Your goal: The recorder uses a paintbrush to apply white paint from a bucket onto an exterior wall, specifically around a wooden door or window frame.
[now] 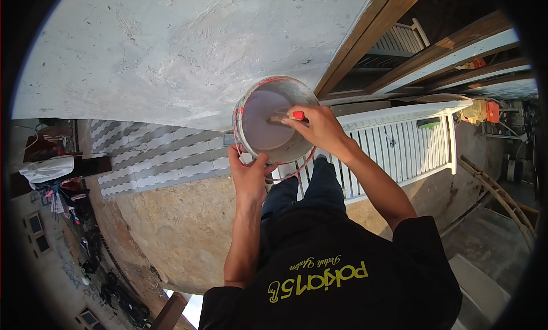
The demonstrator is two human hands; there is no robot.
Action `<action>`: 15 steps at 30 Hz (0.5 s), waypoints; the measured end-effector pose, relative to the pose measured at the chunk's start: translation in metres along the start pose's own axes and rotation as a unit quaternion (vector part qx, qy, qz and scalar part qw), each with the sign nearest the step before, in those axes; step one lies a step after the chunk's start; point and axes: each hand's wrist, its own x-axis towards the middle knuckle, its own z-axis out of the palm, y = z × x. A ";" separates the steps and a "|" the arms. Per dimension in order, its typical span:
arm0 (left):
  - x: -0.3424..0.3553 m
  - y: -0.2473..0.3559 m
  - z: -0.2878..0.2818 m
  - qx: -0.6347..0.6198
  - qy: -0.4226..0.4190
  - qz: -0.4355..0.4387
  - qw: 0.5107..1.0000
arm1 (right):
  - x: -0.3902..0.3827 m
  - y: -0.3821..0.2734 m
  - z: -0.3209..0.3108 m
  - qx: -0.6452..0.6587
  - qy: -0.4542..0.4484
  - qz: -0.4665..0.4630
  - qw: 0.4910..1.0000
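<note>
Over the right side of the bucket's mouth, your right hand [321, 127] grips the brush [277, 119], its red end by your thumb and fingers. The brush lies to the left of that hand, its long axis running roughly right to left across the mouth, with the left end reaching toward the pale liquid [264, 133]. Whether its tip is under the surface you cannot tell from here.

Your left hand [249, 174] grips the bucket [300, 146] at its near left rim, thumb on the near side and fingers around the left. So your right hand is the nearer one to the brush, while the left stands apart from it, across the near rim. The red wire handle [297, 173] hangs down along the bucket's near side.

Beyond the bucket, the patchy pale wall [171, 56] fills the far left, ending at a brown wooden frame [365, 36] on the right. Grey and white patterned tiles [165, 153] spread to the left. To your right stretches a white slatted frame [408, 147], with a green item [428, 123] on it.
</note>
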 end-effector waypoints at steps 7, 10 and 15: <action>-0.007 0.018 -0.021 -0.024 -0.012 0.043 0.999 | 0.014 -0.033 -0.025 -0.006 0.057 0.017 0.998; -0.004 0.020 -0.026 -0.032 -0.006 0.053 0.998 | 0.018 -0.041 -0.029 0.020 0.105 0.020 0.994; -0.002 0.031 -0.029 -0.049 0.003 0.060 0.997 | 0.029 -0.053 -0.036 0.141 0.163 -0.023 0.976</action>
